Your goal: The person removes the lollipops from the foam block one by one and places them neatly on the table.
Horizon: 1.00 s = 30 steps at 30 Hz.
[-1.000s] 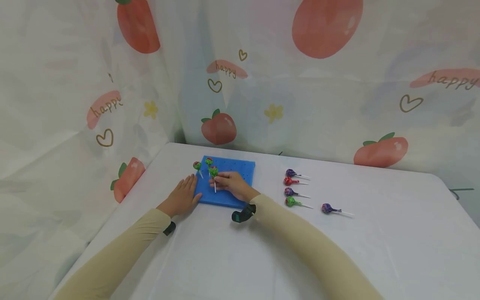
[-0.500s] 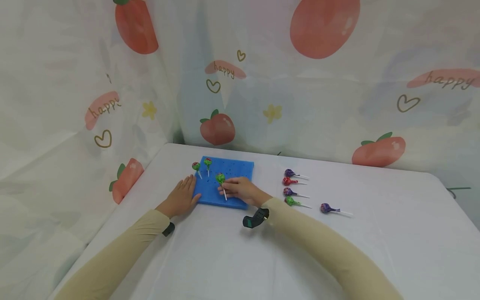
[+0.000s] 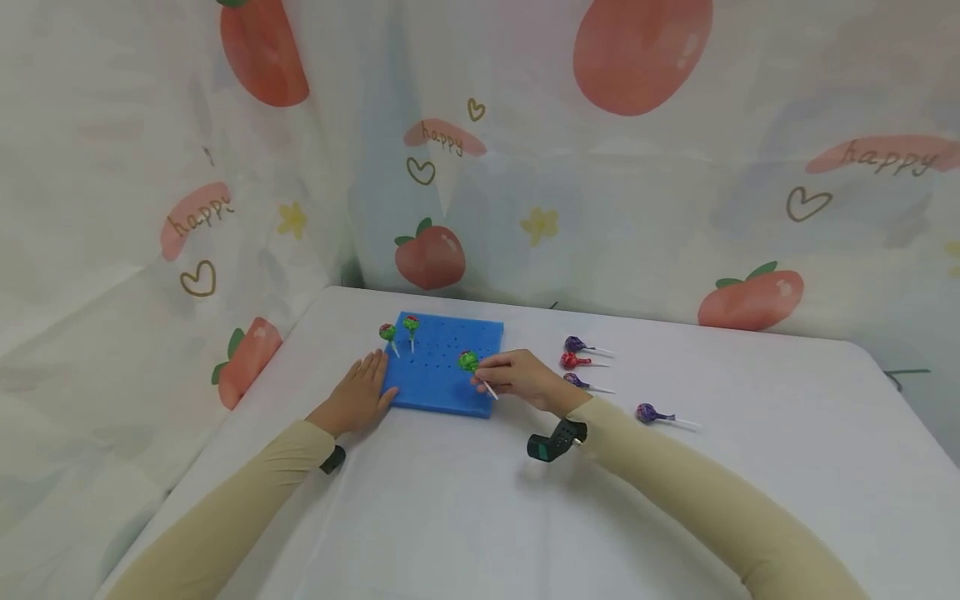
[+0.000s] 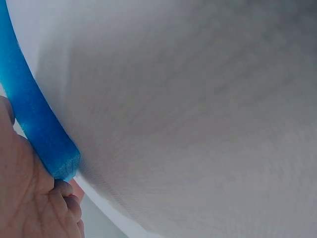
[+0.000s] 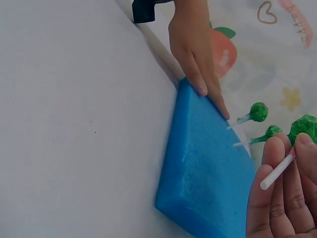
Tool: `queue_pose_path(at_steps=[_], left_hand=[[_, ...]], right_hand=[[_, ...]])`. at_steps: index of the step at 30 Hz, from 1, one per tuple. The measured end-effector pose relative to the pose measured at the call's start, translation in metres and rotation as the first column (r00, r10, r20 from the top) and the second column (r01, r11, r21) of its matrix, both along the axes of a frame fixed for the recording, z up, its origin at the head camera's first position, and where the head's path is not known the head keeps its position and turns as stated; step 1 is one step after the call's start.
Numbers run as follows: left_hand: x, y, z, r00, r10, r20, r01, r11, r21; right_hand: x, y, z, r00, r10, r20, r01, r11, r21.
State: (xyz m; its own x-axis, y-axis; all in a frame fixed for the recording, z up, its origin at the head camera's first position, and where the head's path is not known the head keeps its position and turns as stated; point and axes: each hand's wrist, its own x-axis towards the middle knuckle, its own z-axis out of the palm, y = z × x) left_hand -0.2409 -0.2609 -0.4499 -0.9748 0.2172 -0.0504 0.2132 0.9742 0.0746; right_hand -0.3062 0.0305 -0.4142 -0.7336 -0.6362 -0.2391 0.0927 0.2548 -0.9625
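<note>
My right hand (image 3: 525, 379) pinches a green-wrapped lollipop (image 3: 468, 361) where its head meets the stick. The lollipop is tilted above the right part of a blue foam board (image 3: 442, 396), its white stick (image 5: 278, 171) free at the lower end. Two more green lollipops, a leaning one (image 3: 387, 332) and an upright one (image 3: 411, 323), stand with their sticks in the board's far left corner. My left hand (image 3: 352, 396) lies along the board's left edge with straight fingers, the thumb (image 5: 197, 82) over the rim.
Small holes dot the board's top. To the right on the white table (image 3: 480, 517) lie a purple lollipop (image 3: 574, 344), a red one (image 3: 570, 360), another purple one (image 3: 573, 380) and a separate purple one (image 3: 647, 413). A printed cloth (image 3: 630, 208) hangs behind.
My right hand has carried the green lollipop rightward across the board, away from the two standing ones. The arm now covers the green lollipop lying on the table. The left hand stays against the board.
</note>
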Motion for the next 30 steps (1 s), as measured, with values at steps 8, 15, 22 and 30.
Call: queue_pose_path(at_steps=[8,15,22,30], left_hand=[[-0.001,0.0,0.0,0.999,0.019,0.035,-0.018,1.0,-0.018],[-0.001,-0.001,-0.002,1.0,0.013,0.018,-0.013,1.0,-0.009],[0.001,-0.001,-0.004,0.999,0.022,0.028,-0.022,1.0,0.005],[0.0,0.0,-0.004,1.0,0.013,0.018,-0.013,1.0,-0.003]], right_hand=[[-0.004,0.031,0.017,0.994,-0.104,-0.044,0.106,0.992,0.066],[-0.007,0.059,0.027,0.989,-0.101,-0.107,0.111,0.99,0.09],[-0.01,0.086,0.028,0.984,-0.122,-0.133,0.141,0.98,0.14],[-0.017,0.125,0.031,0.979,-0.142,-0.146,0.165,0.973,0.159]])
